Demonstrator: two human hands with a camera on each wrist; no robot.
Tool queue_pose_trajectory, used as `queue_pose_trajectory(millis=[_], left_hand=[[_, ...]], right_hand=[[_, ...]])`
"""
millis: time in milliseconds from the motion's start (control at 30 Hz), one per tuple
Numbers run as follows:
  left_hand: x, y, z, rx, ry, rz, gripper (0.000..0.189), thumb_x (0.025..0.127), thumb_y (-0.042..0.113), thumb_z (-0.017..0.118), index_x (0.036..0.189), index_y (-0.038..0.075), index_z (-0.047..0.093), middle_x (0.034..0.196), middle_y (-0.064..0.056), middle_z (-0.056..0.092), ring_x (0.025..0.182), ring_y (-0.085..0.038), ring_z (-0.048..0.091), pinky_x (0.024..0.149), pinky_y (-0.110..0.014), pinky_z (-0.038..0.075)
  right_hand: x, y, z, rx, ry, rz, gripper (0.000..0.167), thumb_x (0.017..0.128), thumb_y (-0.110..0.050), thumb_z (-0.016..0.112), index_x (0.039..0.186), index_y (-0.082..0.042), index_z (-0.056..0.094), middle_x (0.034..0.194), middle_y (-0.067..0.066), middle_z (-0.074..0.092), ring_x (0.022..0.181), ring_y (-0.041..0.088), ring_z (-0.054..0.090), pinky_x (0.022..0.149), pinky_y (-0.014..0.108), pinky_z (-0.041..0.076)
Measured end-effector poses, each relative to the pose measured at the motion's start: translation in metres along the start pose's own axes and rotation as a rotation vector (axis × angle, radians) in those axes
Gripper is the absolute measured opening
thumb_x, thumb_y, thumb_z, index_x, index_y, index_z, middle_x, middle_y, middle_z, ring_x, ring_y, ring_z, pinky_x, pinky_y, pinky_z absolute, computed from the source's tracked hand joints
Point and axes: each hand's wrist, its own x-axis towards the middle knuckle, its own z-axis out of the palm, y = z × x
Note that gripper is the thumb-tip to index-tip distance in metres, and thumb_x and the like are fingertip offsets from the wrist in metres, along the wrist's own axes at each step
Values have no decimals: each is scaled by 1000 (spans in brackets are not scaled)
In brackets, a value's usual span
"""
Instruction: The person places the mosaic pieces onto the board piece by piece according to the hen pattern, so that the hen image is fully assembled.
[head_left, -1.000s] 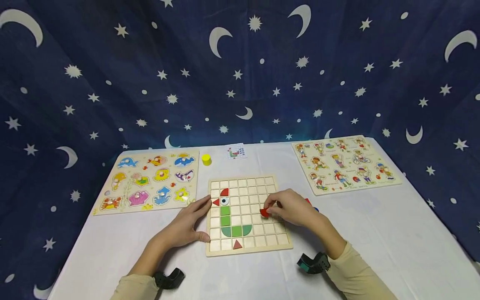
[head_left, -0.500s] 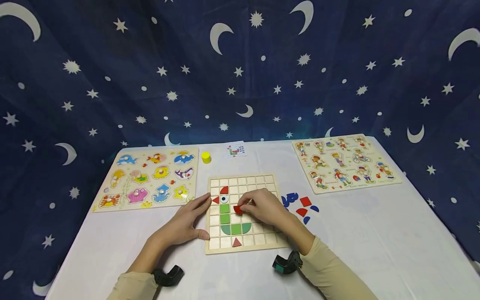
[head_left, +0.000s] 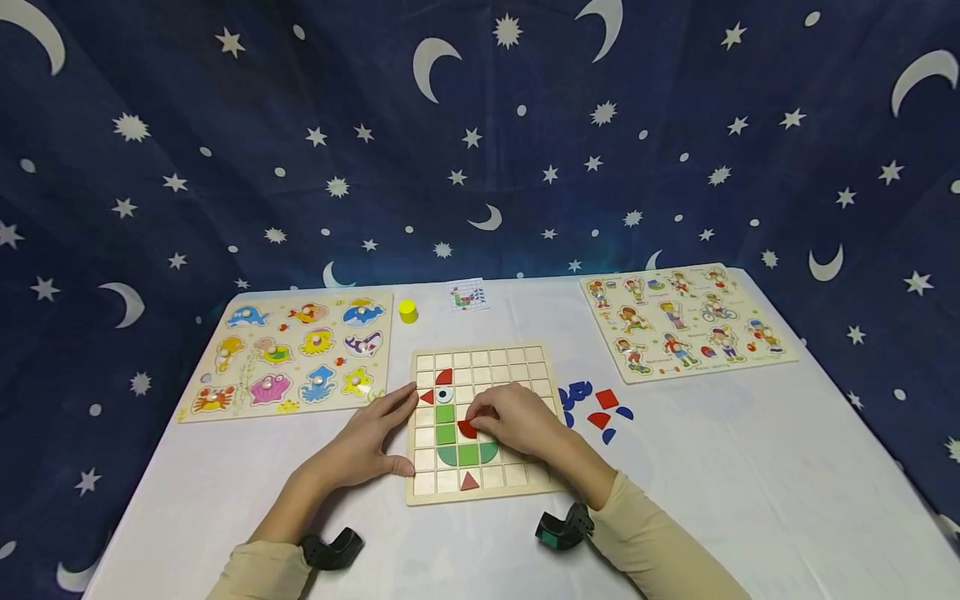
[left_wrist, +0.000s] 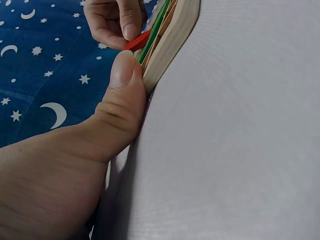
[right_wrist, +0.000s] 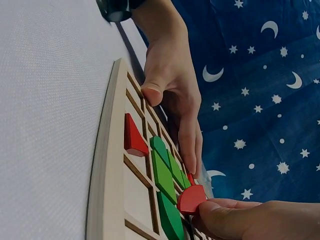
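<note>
One red piece [head_left: 467, 430], now nearer green squares [head_left: 468, 455]

Red quarter circle [head_left: 467, 429], green squares [head_left: 446, 434], navy backdrop [head_left: 678, 58] with white stars [head_left: 507, 31]

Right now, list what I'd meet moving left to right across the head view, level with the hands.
Left hand → column of two green squares → held red piece → right hand → loose red quarter-circle → rightmost blue half-circle.
</note>
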Motion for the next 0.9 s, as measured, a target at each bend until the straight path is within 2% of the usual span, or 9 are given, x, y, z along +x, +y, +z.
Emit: queue_pose_trajectory(millis=[367, 633, 900], left_hand=[[1, -2, 1, 12, -3, -4, 108, 64, 65, 71, 150, 14, 29, 160, 2, 18, 146, -28, 20, 111, -56, 26], [1, -4, 2, 21, 8, 19, 108, 64, 66, 69, 149, 12, 30, 159, 0, 19, 145, -30, 21, 110, -57, 27], [1, -3, 1, 14, 2, 16, 108, 64, 65, 70, 150, 13, 29, 160, 1, 18, 145, -29, 21, 110, -56, 26]], right_hand=[[-2, -3, 0, -67, -13, -19, 7, 87, -28, 69, 90, -24, 74, 83, -15, 62, 74, 3, 52, 70, 22, 45], [-5, -3, -1, -143, -21, -32, 21, 83, -42, 71, 96, -26, 75, 92, -14, 63, 82, 4, 56, 71, 24, 47], [-6, -3, 0, -176, -14, -25, 22, 82, -44, 71, 96, -27, 75, 95, -12, 63, 83, 5, 57, 69, 26, 46]])
